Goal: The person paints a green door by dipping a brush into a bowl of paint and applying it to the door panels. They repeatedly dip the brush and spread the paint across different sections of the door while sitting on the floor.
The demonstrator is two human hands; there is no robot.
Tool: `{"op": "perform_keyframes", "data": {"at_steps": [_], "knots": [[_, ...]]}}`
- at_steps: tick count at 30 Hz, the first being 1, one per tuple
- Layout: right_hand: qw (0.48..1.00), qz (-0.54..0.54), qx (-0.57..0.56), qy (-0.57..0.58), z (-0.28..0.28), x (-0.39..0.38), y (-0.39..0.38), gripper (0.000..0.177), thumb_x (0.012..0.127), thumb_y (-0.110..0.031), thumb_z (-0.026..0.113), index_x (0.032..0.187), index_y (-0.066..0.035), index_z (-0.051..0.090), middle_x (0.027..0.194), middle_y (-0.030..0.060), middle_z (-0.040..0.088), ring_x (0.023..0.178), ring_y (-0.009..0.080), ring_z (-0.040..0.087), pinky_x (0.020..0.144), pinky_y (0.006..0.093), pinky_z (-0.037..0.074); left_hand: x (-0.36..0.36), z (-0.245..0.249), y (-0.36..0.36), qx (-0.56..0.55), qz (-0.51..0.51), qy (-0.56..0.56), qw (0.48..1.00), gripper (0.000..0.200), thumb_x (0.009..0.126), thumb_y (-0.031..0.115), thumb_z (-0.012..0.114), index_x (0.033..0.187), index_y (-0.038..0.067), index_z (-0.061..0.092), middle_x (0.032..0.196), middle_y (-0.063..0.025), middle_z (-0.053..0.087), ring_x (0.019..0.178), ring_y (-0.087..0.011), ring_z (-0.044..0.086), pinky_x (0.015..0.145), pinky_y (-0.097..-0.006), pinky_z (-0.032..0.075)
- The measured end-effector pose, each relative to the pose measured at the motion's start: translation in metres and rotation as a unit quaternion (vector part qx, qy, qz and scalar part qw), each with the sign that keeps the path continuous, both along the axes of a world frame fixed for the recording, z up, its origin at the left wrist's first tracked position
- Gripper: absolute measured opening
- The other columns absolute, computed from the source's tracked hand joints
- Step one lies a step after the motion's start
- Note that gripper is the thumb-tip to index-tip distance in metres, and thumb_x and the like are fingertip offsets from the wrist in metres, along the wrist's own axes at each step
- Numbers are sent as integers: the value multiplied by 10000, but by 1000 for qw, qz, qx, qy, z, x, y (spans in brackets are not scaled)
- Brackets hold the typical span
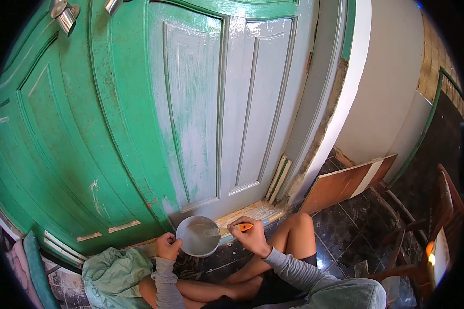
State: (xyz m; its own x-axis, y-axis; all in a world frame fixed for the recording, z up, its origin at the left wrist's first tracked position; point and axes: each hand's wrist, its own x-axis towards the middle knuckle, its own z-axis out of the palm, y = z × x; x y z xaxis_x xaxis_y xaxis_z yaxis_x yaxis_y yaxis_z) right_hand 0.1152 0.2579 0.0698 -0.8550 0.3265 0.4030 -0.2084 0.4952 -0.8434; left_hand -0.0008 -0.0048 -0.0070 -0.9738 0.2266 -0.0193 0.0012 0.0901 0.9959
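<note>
My left hand (168, 246) is closed on the left rim of a pale bucket (201, 254), tipped toward me above my crossed legs. Light grey paint (195, 241) lies inside it. In my right hand (251, 240) is a paintbrush (246, 226) with an orange handle, gripped between thumb and fingers. Its bristles reach over the bucket's right side, into the opening. In front stands a panelled door leaf (235, 103) coated mostly in grey, with streaky green showing through its left panel. The leaf to its left (123, 129) is green.
A crumpled pale green cloth (116, 270) lies left of my legs. At the right, a brown board (345, 184) leans by the wall above dark floor tiles (340, 226). A wooden chair (423, 239) stands far right. Metal door handles (64, 16) stick out at upper left.
</note>
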Motion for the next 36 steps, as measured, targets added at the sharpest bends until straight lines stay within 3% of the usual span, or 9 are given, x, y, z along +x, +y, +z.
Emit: {"op": "perform_keyframes", "data": {"at_steps": [2,5,11,14,20,29,30,31,36], "knots": [[1000,-6,20,10,0,0,2,201,842,-168,730,864,30,695,743,111,704,657,113,642,622,267,516,-2,-4,0,8,1,1,1000,121,761,62,656,738,-6,559,585,-36,574,434,-94,521,404,-255,404],[996,-4,-58,-66,-12,-1,3,201,840,-162,729,872,33,693,752,118,708,655,128,651,622,268,517,-4,-9,-1,3,-4,-4,1000,120,760,60,656,741,-8,560,580,-36,571,432,-94,521,402,-252,401],[1000,3,-3,25,-9,3,1,205,835,-161,734,872,36,691,735,113,695,642,115,623,619,267,510,-3,-6,0,4,-5,-1,1000,108,761,52,656,748,-9,568,579,-36,574,427,-92,518,401,-250,396],[997,3,-75,-11,-13,3,0,193,831,-154,735,872,30,694,741,119,698,654,109,628,625,269,514,-3,-8,1,11,-3,-8,1000,110,767,53,657,747,-5,566,582,-35,576,428,-91,518,401,-246,397],[1000,-2,-15,24,-7,4,0,174,827,-130,744,848,35,696,740,90,701,669,77,613,632,258,512,1,0,1,-2,1,-5,1000,116,775,57,660,749,2,562,584,-36,578,428,-93,518,399,-245,401],[999,-3,-39,6,-4,4,-4,142,825,-108,732,846,29,702,735,74,702,682,79,625,632,250,510,-4,-14,-4,11,-12,18,1000,107,783,57,663,764,4,571,598,-40,578,455,-96,526,419,-249,399],[991,23,-135,-1,-21,-2,-1,125,825,-90,723,847,31,704,735,60,700,695,74,623,651,249,513,-2,-11,-4,11,-10,16,1000,111,782,63,665,764,4,573,598,-40,578,461,-97,530,423,-251,400],[998,-5,-70,3,-11,-1,-4,115,825,-76,718,842,36,699,731,49,692,681,63,611,642,247,512,-2,-7,-3,9,-8,13,1000,115,782,68,667,765,4,574,598,-40,578,467,-98,534,426,-253,400],[999,-17,-29,-14,0,-1,-9,151,838,-109,727,826,37,690,678,56,670,620,64,572,595,246,491,-4,-8,-7,-11,0,13,1000,129,771,80,670,763,-2,571,600,-36,588,474,-93,541,428,-258,403]]}}
